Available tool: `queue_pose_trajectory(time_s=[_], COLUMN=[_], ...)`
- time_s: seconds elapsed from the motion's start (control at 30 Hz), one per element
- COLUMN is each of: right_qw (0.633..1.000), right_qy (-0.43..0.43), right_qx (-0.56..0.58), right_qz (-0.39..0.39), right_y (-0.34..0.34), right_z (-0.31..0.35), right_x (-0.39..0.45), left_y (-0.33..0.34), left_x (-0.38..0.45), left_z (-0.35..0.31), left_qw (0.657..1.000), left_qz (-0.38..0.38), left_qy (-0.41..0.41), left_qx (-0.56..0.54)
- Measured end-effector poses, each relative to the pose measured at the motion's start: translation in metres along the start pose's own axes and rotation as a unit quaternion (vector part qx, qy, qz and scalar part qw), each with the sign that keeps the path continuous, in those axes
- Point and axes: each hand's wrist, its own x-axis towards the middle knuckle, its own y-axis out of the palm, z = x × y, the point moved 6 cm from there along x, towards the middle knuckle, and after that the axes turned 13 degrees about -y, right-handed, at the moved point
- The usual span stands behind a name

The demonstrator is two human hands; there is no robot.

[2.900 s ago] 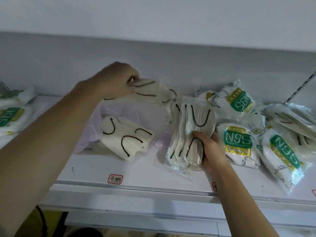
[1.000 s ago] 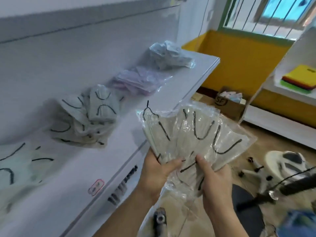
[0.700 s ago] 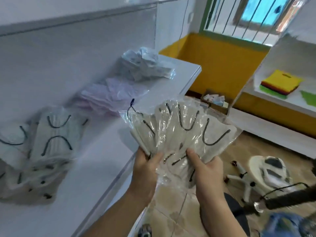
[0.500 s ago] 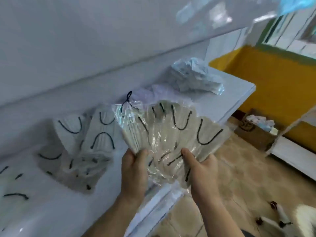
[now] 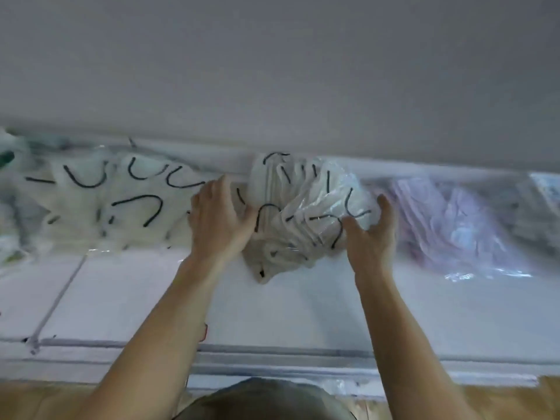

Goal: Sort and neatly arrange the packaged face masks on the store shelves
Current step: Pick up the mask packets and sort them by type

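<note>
Far left on the shelf [image 5: 303,310]: a loose spread of cream masks w/ black ear loops [image 5: 121,201], lying flat against the back wall, blurred at the edge. Just right of that, the left hand [image 5: 219,221] rests on the left flank of the bundle of packaged cream masks [image 5: 303,213]; fingers straight-ish, pointing far, thumb splayed right across the wrap, so it presses rather than grips. The bundle sits mid-shelf, far side touching the back wall, packs fanned w/ the pinched end toward the near edge; its long axis runs roughly near-to-far. Right hand [image 5: 371,234] cups the bundle's right flank, fingers relaxed & spread, thumb on the film; can't tell if any fingertip tucks under. Both hands are about equally near, one per side, so the bundle lies directly between the palms. Judgement: next move is prob. a squeeze inward to square the fan, then a nudge left toward the matching cream spread. Right again: lilac packs [image 5: 454,225], near but apart from the bundle.
</note>
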Motion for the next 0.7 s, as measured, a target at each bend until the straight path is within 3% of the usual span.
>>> queue_pose_trajectory(time_s=[0.13, 0.3, 0.5, 0.7], right_qw=[0.985, 0.929, 0.886, 0.874], right_qy=[-0.113, -0.251, -0.259, -0.279], right_qx=[-0.097, -0.212, -0.255, -0.253], right_qz=[0.091, 0.168, 0.288, 0.307], right_y=[0.002, 0.024, 0.071, 0.165], right_z=[0.023, 0.052, 0.076, 0.123], right_x=[-0.006, -0.018, -0.068, -0.145], left_y=[0.0, -0.023, -0.058, -0.143], left_x=[-0.016, -0.035, -0.036, -0.025], left_z=[0.006, 0.02, 0.065, 0.143], left_qw=[0.999, 0.998, 0.996, 0.993], left_qz=[-0.001, -0.047, -0.081, -0.092], left_qy=[-0.02, -0.021, -0.009, 0.026], left_qx=[0.033, 0.023, 0.046, 0.065])
